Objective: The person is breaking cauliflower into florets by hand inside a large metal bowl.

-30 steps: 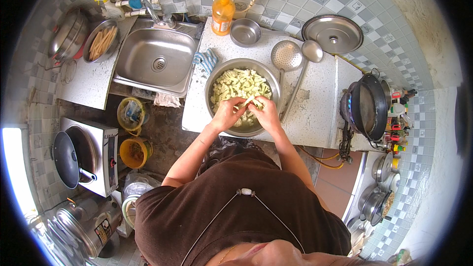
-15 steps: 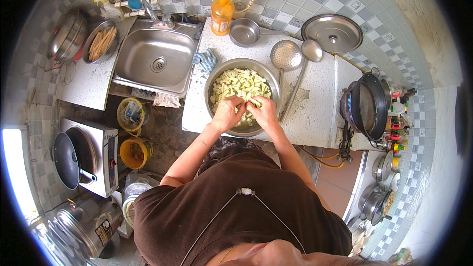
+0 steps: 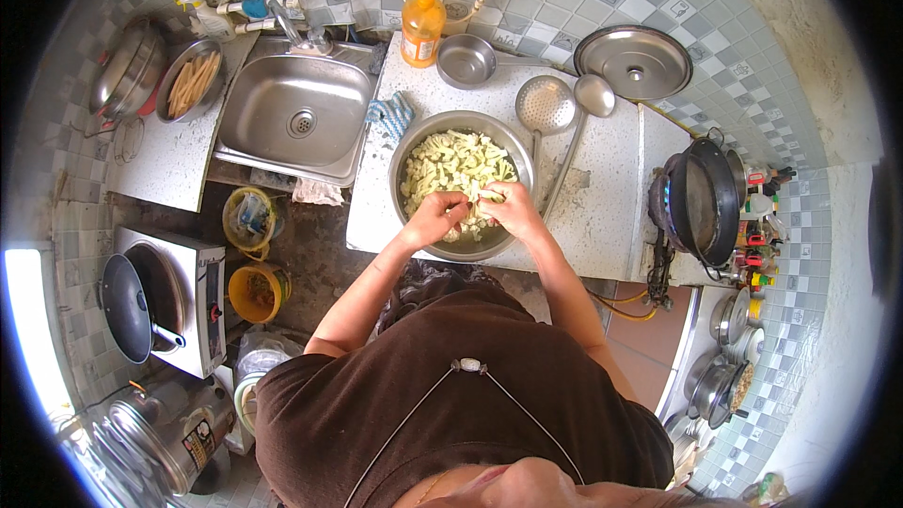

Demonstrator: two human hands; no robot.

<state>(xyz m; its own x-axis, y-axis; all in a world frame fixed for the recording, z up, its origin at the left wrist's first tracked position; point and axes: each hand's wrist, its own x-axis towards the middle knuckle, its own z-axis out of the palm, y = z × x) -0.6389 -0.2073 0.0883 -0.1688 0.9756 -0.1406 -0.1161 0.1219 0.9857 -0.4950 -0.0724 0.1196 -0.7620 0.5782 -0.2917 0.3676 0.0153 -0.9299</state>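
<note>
A wide steel bowl (image 3: 399, 152) stands on the counter in front of me, filled with pale green-white cut cauliflower (image 3: 458, 158). Both hands are over its near side, their fingertips close together. My left hand (image 3: 436, 218) is closed with fingers curled and pinched; what lies in them is too small to make out. My right hand (image 3: 514, 213) pinches a small pale cauliflower piece between thumb and fingers. Loose pieces lie under the fingertips, and the hands partly hide the bowl's near contents.
Beside the bowl lie a blue-white cloth (image 3: 391, 118), a skimmer (image 3: 546, 105) and a ladle (image 3: 594, 95). Behind stand a saucepan (image 3: 467, 61) and an orange soap bottle (image 3: 422, 28). A sink (image 3: 299, 99) is at left; a black wok (image 3: 707, 202) sits over a blue flame at right.
My hands have drawn slightly apart at the fingertips. The right hand has shifted a little to the right and turned; the left has moved slightly down. The bowl stays in place.
</note>
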